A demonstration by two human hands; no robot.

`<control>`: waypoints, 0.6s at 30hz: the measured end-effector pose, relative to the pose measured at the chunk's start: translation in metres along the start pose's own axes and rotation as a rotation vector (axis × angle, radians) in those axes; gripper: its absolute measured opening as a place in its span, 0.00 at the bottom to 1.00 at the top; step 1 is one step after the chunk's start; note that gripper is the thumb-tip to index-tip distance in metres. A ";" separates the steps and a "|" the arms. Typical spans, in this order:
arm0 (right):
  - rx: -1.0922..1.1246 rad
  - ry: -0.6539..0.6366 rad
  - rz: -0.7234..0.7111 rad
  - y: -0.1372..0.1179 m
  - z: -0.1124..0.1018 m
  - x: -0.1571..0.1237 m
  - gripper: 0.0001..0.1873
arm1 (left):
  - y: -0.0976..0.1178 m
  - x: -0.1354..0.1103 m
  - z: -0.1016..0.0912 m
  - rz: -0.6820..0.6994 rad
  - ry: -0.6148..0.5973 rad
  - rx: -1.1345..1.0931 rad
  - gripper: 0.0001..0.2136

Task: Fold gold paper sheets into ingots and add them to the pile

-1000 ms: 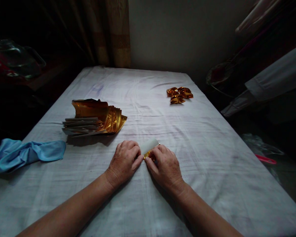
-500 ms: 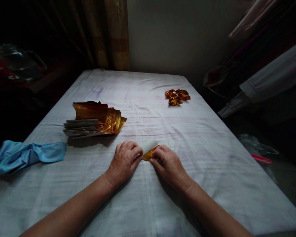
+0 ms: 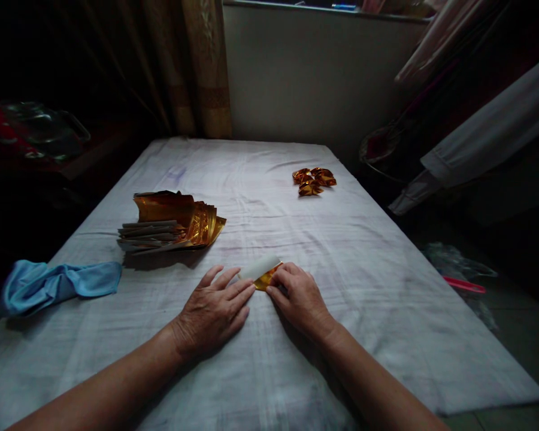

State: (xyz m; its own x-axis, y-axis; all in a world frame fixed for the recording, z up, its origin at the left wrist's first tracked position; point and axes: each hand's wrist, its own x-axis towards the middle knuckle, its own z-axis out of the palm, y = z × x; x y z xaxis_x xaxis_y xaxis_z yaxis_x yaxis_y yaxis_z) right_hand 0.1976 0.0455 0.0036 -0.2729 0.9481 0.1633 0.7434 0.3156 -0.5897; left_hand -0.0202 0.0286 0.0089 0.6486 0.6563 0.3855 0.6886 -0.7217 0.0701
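Observation:
A sheet of gold foil paper [image 3: 261, 267], partly folded or rolled so its pale back shows, lies on the cloth-covered table in front of me. My left hand [image 3: 218, 311] rests flat with fingers spread, its fingertips touching the paper's left end. At the right end, my right hand [image 3: 297, 297] pinches the paper between thumb and fingers. A fanned stack of gold foil paper [image 3: 170, 221] stands to the left beyond my hands. Several folded gold foil pieces [image 3: 313, 181] sit together toward the far right.
A blue cloth [image 3: 60, 286] lies at the table's left edge. White cloth [image 3: 269, 371] with wrinkles covers the table. A curtain [image 3: 206, 72] and a wall are behind it. Clothes [image 3: 489, 131] hang at the right, above clear plastic and a pink-red handle [image 3: 465, 285].
My left hand has gone from pinching the paper to lying flat with its fingers spread at the left end. My right hand keeps its pinch. The camera view has tilted up slightly.

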 end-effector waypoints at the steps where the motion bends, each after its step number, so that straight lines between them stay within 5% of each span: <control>1: 0.005 0.001 -0.003 0.000 0.000 0.000 0.07 | -0.002 -0.001 -0.002 -0.002 -0.006 0.006 0.14; 12: -0.004 -0.011 0.020 -0.002 -0.001 0.001 0.07 | 0.018 0.011 0.009 -0.036 -0.052 -0.015 0.17; 18: -0.040 -0.005 0.009 -0.003 0.000 -0.001 0.06 | 0.012 0.007 0.011 -0.038 -0.078 -0.007 0.18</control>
State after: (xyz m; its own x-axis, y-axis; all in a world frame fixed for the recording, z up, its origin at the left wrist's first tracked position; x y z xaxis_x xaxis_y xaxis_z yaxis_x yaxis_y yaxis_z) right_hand 0.1963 0.0433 0.0053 -0.2695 0.9506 0.1539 0.7698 0.3087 -0.5587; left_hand -0.0040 0.0265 0.0025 0.6457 0.6982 0.3093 0.7112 -0.6973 0.0894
